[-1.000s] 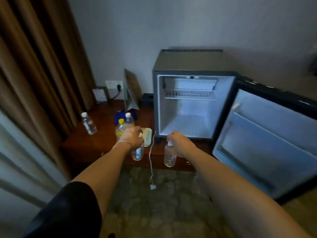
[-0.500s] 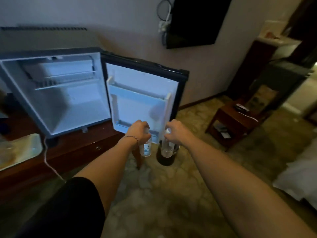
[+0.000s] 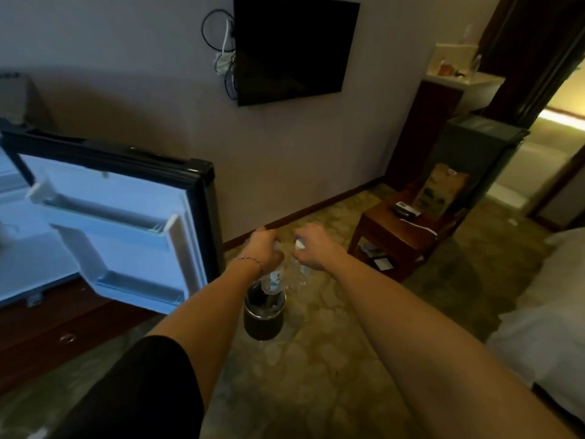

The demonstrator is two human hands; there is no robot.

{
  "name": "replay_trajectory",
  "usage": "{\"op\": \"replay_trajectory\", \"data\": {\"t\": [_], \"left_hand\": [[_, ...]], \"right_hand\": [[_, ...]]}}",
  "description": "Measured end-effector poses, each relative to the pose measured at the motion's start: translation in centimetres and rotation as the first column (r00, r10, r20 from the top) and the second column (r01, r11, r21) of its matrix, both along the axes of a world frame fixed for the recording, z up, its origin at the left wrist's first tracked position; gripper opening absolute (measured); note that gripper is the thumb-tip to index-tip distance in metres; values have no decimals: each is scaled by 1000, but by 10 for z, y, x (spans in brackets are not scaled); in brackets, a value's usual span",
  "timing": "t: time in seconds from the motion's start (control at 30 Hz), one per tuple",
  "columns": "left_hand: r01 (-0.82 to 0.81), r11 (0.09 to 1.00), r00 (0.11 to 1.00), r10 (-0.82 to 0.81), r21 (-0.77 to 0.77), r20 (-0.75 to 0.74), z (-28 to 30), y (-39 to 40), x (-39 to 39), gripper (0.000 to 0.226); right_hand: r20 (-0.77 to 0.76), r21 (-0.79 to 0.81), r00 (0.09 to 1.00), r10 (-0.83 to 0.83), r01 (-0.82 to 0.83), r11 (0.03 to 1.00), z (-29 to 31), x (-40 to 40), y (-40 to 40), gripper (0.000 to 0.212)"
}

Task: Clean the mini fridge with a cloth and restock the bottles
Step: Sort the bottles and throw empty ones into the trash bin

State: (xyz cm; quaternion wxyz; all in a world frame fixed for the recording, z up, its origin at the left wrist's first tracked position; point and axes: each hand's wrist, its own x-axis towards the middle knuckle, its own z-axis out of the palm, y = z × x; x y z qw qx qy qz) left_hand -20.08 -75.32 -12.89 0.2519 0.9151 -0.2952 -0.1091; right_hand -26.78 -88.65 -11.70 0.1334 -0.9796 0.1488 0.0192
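Left hand (image 3: 265,250): fingers curled round the neck of a bottle, gripping it from above; thin bracelet on the wrist.
Left bottle (image 3: 274,282): clear plastic, labelled, hanging upright under the left hand, its lower end directly over the bin's mouth.
Right hand (image 3: 311,248): fingers curled round the top of a second bottle, gripping it; white cap showing just above the fingers.
Right bottle (image 3: 297,274): clear, blurred, hanging below the right hand, just beside the left bottle and above the bin's right edge.
Bin (image 3: 265,321): small, dark, round, standing on the carpet below both hands; contents too dark to tell.
Fridge door (image 3: 126,223): swung wide open at left, white inner lining with two door shelves, near the left forearm.
Fridge interior (image 3: 12,217): only a pale sliver at the left edge.
Cabinet (image 3: 47,337): dark wood, under the fridge, with a ring pull.
TV (image 3: 292,47): dark screen on the wall, cables hanging at its left side.
Side table (image 3: 399,236): wooden, right of the hands, small items on top and on the lower shelf.
Bed (image 3: 550,312): white bedding at the right edge.
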Motion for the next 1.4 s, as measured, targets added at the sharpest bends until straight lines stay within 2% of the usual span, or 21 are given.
{"op": "replay_trajectory", "data": {"t": [0.23, 0.5, 0.63, 0.73, 0.87, 0.97, 1.07, 1.23, 1.4], "left_hand": [[-56, 998, 998, 56, -4, -38, -16, -88, 35, 30], [-156, 986, 987, 155, -51, -32, -39, -151, 132, 19], [-247, 965, 969, 245, -84, -40, -57, -157, 165, 21], [-326, 944, 944, 323, -51, -58, -72, -149, 186, 23], [-445, 895, 892, 442, -21, -94, -96, -140, 205, 30], [-515, 856, 851, 516, 35, -101, -132, -136, 216, 31], [-550, 830, 820, 557, 91, -132, -191, -136, 225, 35], [-546, 823, 803, 567, 156, -183, -320, -150, 232, 36], [-556, 804, 776, 592, 210, -216, -481, -172, 250, 31]], "right_hand": [[-59, 30, 996, 59, -58, 998, -14, 39, -92, 36], [-82, -38, 984, 159, -162, 986, -24, 151, -157, 25], [-91, -39, 975, 201, -205, 978, -38, 200, -174, 27], [-75, -6, 967, 242, -244, 970, -53, 231, -172, 26], [-127, 20, 938, 323, -323, 946, -80, 270, -165, 27], [-154, 53, 900, 408, -405, 913, -123, 296, -162, 30], [-180, 101, 866, 466, -455, 885, -191, 313, -161, 26], [-250, 155, 817, 520, -496, 854, -327, 325, -170, 33], [-275, 187, 805, 525, -491, 851, -492, 341, -181, 27]]}}
